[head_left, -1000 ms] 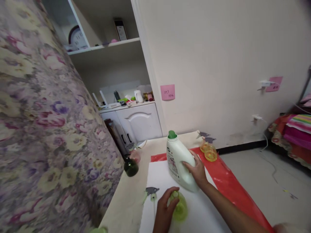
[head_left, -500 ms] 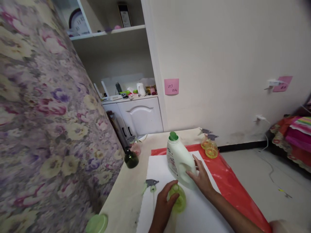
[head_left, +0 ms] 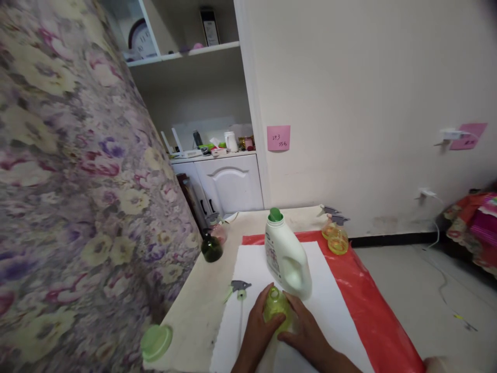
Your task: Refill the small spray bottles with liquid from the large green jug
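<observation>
Both hands are wrapped round a yellow-green spray bottle point(head_left: 276, 304) whose neck has no spray head on it. My left hand point(head_left: 259, 327) grips its left side, and my right hand point(head_left: 306, 331) closes on its right side. Just beyond them a pale green detergent jug point(head_left: 286, 256) stands upright on white paper point(head_left: 330, 305), its green-rimmed mouth without a cap. To the left of my hands lies a grey-and-green spray head point(head_left: 240, 288) with a long tube. A light green cap point(head_left: 156, 342) sits at the near left of the table.
Two spray bottles with yellow liquid point(head_left: 337, 240) stand at the far right on red plastic sheeting point(head_left: 368, 300). A dark green bottle point(head_left: 212, 248) and a pink spray bottle point(head_left: 218, 230) are at the left edge, beside a floral curtain point(head_left: 97, 197).
My right hand has let go of the detergent jug and come down to the yellow-green spray bottle, which my left hand was holding alone. The view has swung slightly left.
</observation>
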The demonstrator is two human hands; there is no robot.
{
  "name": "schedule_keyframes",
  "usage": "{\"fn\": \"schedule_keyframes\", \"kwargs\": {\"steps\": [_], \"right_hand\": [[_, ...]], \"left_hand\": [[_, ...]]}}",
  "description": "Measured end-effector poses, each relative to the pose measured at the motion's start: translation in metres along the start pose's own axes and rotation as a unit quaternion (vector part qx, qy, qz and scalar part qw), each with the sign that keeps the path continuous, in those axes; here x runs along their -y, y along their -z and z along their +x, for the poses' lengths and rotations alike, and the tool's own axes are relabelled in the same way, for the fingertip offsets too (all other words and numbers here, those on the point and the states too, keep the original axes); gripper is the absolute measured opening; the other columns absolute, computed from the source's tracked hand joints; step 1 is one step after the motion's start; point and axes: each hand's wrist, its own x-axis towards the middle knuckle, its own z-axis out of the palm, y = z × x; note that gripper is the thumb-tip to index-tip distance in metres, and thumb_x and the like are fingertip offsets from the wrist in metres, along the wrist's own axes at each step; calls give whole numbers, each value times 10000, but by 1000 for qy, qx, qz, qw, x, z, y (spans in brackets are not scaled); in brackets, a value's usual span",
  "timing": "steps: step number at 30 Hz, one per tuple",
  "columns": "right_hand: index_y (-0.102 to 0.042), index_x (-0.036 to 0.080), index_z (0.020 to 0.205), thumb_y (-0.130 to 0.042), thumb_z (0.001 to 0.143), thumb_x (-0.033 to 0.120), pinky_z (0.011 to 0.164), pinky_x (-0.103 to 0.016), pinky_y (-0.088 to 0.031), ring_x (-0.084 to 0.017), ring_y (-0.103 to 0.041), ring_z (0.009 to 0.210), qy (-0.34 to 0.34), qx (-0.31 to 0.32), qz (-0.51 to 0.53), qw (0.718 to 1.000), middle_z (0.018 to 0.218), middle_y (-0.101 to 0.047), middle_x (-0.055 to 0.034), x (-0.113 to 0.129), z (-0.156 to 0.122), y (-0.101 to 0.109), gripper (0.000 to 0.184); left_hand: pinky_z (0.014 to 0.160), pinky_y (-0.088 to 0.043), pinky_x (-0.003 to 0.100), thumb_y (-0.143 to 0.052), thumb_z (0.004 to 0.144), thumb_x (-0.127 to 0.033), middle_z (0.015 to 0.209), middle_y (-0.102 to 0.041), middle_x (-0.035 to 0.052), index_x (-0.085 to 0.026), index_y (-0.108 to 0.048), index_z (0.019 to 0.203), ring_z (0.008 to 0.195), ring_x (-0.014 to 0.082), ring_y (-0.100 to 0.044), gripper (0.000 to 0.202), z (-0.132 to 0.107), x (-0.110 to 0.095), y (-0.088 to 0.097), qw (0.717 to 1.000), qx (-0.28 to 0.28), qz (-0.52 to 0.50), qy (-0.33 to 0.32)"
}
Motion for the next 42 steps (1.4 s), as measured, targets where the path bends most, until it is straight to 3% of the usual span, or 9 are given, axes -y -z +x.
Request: {"fn": "schedule_keyframes", "kwargs": {"steps": [10, 16, 20, 23, 25, 28, 31, 36, 42], "right_hand": [[-498, 297, 1305, -727, 666, 227, 1066, -453, -407, -302, -522, 1238, -22, -4, 43, 999, 1321, -583, -52, 8, -16, 15, 682], [-424, 274, 1362, -741, 621, 185, 1097, -467, -369, -300, -481, 1284, -41, -7, 41, 998, 1374, -537, -78, 1, -21, 15, 811], [-446, 267, 1342, -749, 617, 202, 1109, -503, -343, -317, -468, 1295, -41, 13, 40, 998, 1380, -539, -92, 0, -19, 14, 789], [-443, 270, 1342, -737, 616, 192, 1122, -511, -317, -318, -445, 1314, -46, 14, 42, 998, 1400, -522, -88, -2, -19, 15, 787], [-434, 263, 1346, -730, 621, 196, 1126, -508, -310, -317, -439, 1318, -50, 21, 42, 998, 1409, -510, -92, -2, -19, 15, 786], [-428, 240, 1345, -720, 629, 202, 1129, -495, -305, -313, -435, 1319, -53, 33, 41, 997, 1409, -504, -103, -3, -18, 15, 775], [-419, 253, 1351, -709, 618, 179, 1119, -489, -318, -313, -432, 1318, -55, 31, 36, 997, 1409, -503, -87, -5, -17, 15, 792], [-399, 261, 1367, -711, 610, 164, 1110, -475, -330, -314, -417, 1327, -49, 44, 42, 997, 1416, -492, -77, -11, -16, 14, 824], [-380, 255, 1375, -717, 618, 147, 1117, -464, -316, -295, -417, 1324, -46, 34, 43, 997, 1418, -481, -84, -14, -16, 12, 836]], "left_hand": [[1079, -399, 410, -766, 660, -269, 1331, -606, 83, -220, -563, 1286, 1245, 297, -526, 660, -12, -9, -17, 1000, 7, -20, -14], [1119, -341, 395, -791, 623, -234, 1382, -566, 71, -226, -539, 1318, 1298, 286, -474, 740, -17, -9, -26, 1000, 16, -13, -9], [1106, -354, 391, -687, 741, -337, 1386, -559, 98, -203, -525, 1317, 1287, 264, -493, 613, -19, -11, -10, 1000, -8, -2, 3], [955, -483, 363, -391, 907, -442, 1156, -688, 115, -165, -569, 1185, 1059, 223, -650, 430, -14, -5, 20, 987, -130, 83, 43], [829, -524, 350, -330, 907, -440, 996, -706, 102, -151, -579, 1083, 877, 215, -682, 420, -6, 2, 42, 961, -187, 188, 74], [855, -477, 382, -422, 849, -341, 921, -691, 103, -158, -598, 930, 893, 247, -652, 266, 10, 15, 62, 937, -197, 269, 103], [864, -439, 395, -512, 797, -321, 894, -693, 118, -170, -608, 822, 938, 285, -633, 180, 25, 23, 64, 911, -188, 339, 139], [857, -420, 401, -612, 744, -381, 982, -700, 155, -171, -631, 866, 996, 330, -629, 244, 40, 26, 52, 885, -188, 383, 188], [739, -449, 361, -661, 699, -351, 692, -698, 74, -225, -570, 616, 848, 309, -670, 177, 40, 22, 57, 907, -225, 285, 212]]}}
